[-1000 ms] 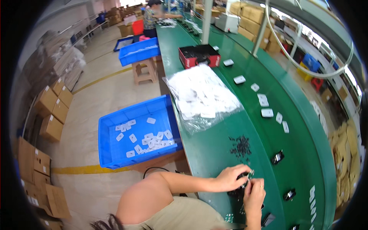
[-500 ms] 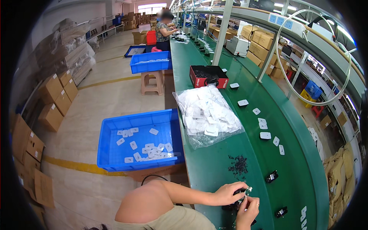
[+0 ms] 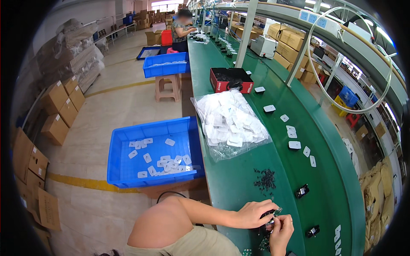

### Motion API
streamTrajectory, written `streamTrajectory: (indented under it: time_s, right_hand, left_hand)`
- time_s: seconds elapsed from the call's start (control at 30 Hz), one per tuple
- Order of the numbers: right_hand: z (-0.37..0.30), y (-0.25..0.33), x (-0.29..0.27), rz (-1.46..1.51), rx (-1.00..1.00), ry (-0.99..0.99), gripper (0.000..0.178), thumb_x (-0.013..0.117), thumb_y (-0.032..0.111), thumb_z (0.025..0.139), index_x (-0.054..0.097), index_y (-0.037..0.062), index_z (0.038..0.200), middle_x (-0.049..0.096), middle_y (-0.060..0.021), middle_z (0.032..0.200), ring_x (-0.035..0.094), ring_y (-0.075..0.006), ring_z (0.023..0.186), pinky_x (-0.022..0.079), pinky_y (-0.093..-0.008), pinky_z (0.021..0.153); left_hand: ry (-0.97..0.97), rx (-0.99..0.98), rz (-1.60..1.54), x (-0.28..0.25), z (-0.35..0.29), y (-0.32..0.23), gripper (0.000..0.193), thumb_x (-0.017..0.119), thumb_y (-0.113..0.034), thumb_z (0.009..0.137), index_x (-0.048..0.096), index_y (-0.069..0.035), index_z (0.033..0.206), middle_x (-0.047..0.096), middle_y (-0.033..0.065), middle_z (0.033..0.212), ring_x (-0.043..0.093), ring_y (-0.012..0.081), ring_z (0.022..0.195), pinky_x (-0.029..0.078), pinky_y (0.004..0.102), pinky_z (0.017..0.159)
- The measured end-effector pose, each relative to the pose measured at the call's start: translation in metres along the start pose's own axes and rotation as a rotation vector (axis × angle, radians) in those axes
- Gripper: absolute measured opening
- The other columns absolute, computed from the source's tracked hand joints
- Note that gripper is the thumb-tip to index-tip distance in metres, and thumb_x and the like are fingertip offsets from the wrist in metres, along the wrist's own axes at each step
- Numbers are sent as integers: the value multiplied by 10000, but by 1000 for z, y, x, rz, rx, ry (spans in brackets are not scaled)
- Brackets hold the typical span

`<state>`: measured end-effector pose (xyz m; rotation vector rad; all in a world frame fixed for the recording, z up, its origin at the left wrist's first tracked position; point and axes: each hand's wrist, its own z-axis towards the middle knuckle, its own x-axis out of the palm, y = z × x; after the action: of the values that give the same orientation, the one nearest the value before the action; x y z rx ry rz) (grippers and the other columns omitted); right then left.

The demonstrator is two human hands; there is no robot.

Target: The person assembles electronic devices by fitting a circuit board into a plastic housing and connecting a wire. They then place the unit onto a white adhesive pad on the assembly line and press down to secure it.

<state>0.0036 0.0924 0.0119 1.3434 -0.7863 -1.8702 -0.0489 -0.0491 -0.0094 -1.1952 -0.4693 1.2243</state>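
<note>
Over the green bench (image 3: 230, 181) at the lower right, my left hand (image 3: 254, 213) grips a small black part with a green circuit board (image 3: 277, 211). The fingers of my right hand (image 3: 282, 232) pinch at its lower edge, close to the left fingertips. Just what lies between the right fingers is too small to tell. A heap of small black pieces (image 3: 265, 179) lies beyond my hands. More green circuit boards (image 3: 247, 252) show at the bottom edge, partly cut off. Two black units (image 3: 302, 191) rest to the right of my hands.
A clear bag of white plates (image 3: 232, 121) and a red box of black parts (image 3: 230, 81) stand farther along the bench. White plates (image 3: 294, 145) are spread along the right strip. A blue bin (image 3: 153, 151) sits left. Another person (image 3: 181, 30) works at the far end.
The view has shifted slightly. Both hands stay together around the circuit board part, which has turned a little; green boards now show at the bottom edge.
</note>
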Motion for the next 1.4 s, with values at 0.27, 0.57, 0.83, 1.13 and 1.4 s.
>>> streamTrajectory:
  time_s: [0.27,0.57,0.83,1.13,1.4]
  right_hand:
    - [0,6,10,-367,-138,-66,107,510,-27,817,439,-9,739,466,-99,716,508,-188,466,417,-295,394]
    - [-4,16,6,-167,-39,-120,475,656,15,734,482,21,1176,461,-122,1008,505,-224,824,468,-261,592]
    - [-1,35,1,-452,-72,-113,540,686,20,672,479,28,1171,552,-148,996,569,-274,857,481,-330,709]
    - [-18,29,-1,-3,-40,-289,557,685,-39,679,463,5,1188,558,-149,1039,570,-233,863,493,-303,709]
    - [-31,36,-4,-213,-279,-243,499,707,-7,657,498,0,1110,569,-157,1022,555,-293,879,456,-359,738]
  left_hand:
    - [-87,28,20,11,-9,11,269,512,-141,834,506,-68,1093,545,98,927,574,260,647,458,356,527]
    - [371,-386,-837,5,7,17,409,439,-292,933,377,-49,1256,465,45,1157,414,111,1098,342,272,940]
    - [458,-302,-644,-16,12,6,471,402,-263,939,193,-24,1287,447,123,1142,469,165,1016,422,296,833]
    - [349,-462,-856,-4,9,-4,417,293,-331,966,283,-83,1301,458,54,1184,461,135,1067,389,309,895]
    - [299,-694,-1101,-2,15,-9,292,437,-177,918,410,-70,1189,525,46,1035,530,144,953,458,331,822]
